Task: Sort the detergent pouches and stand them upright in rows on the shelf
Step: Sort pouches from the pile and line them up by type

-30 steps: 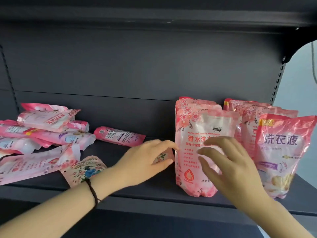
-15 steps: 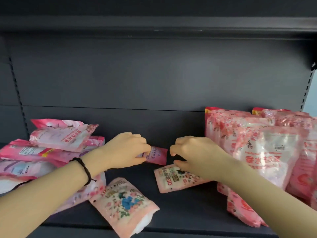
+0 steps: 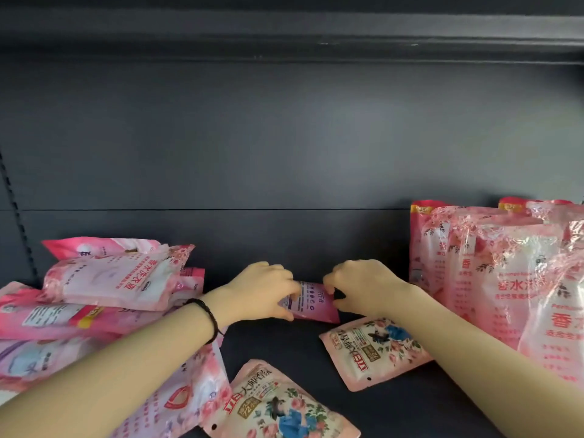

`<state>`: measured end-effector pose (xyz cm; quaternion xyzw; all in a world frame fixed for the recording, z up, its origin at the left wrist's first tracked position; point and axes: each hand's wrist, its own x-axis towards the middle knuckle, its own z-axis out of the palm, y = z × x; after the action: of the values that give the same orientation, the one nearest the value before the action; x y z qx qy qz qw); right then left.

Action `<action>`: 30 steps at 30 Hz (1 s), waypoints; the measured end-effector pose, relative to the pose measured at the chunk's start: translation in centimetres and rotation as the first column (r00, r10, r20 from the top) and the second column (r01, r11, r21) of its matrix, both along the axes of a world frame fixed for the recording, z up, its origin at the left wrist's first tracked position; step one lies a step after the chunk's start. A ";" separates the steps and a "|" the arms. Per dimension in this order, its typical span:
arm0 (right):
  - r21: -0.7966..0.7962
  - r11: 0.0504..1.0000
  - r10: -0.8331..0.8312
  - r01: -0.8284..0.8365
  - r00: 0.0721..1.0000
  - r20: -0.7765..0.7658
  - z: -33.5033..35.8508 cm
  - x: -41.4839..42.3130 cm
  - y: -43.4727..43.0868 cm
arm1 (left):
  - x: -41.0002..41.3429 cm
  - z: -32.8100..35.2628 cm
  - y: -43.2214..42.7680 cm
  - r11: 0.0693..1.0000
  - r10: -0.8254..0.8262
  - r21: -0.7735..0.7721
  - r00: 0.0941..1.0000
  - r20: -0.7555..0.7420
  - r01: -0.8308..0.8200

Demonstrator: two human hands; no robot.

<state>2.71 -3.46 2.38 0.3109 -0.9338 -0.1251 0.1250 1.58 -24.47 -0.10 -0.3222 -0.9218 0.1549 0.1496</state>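
Where the dark shelf (image 3: 284, 349) spans the view, upright pouch rows (image 3: 493, 279) stand at 3 o'clock | flat pouch heap (image 3: 104, 279) at 9 o'clock | two floral pouches (image 3: 376, 349) lying flat, 5 to 6 o'clock | left hand (image 3: 262, 289), right hand (image 3: 363, 287): fingers curled, each pinching one end of pink-purple pouch (image 3: 311, 300), centre, by the back wall.

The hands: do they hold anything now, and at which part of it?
Both hold one small pink pouch: the left hand grips its left end, the right hand pinches its right end.
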 end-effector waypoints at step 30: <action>-0.927 0.035 0.457 0.373 0.819 0.347 -1.2 -5.3 -0.9 | -3.7 1.0 -2.2 -0.197 0.026 0.964 0.982 0.188 -0.179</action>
<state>-2.57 -4.33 1.14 0.1842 -0.7252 0.6631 0.0222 -2.08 -26.72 0.91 -0.0212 -0.7350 -0.6153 0.2839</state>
